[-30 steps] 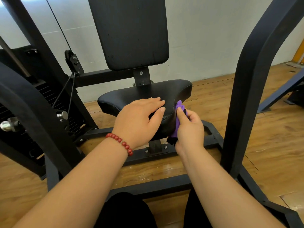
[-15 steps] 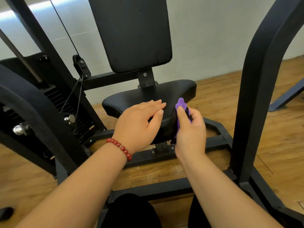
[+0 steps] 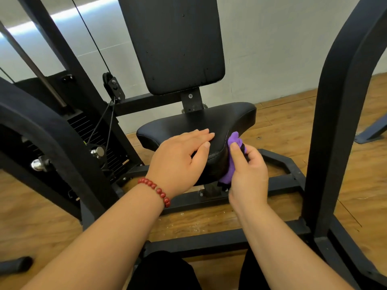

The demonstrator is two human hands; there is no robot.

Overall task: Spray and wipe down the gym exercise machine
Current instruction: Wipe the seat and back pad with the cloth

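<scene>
Nearest, at the bottom edge, are the person's dark-clad knees (image 3: pixel 167 273), with both bare forearms reaching away over the machine's black base bar (image 3: pixel 209 241) and the wooden floor (image 3: pixel 356 185). A bracelet (image 3: pixel 155 188) of red beads circles the left wrist.

The left hand (image 3: pixel 180 162) lies palm down on the near part of the black padded seat (image 3: pixel 199 122). Its fingers are straight and together, the thumb is spread towards the near right edge, and it holds nothing.

Just to its right, the right hand (image 3: pixel 249 174) pinches a purple cloth (image 3: pixel 229 171) between thumb and curled fingers. It presses the cloth against the seat's right side wall, below the top surface. A tuft of cloth sticks up above the thumb tip and the rest hangs down towards the seat post (a dark strip also shows beside the fingers, but whether it is part of the cloth cannot be told). The two hands are close but apart, with the seat's near right corner between them.

Beyond the seat the tall black backrest (image 3: pixel 176 42) stands upright on a bracket. To the left are a pulley (image 3: pixel 112 86) with a thin cable (image 3: pixel 92 38) running up from it, the weight stack (image 3: pixel 94 130) with chrome pins, and a thick curved arm (image 3: pixel 52 143) of the frame. A matching upright (image 3: pixel 339 122) rises on the right. A pale wall (image 3: pixel 282 49) closes the far side.
</scene>
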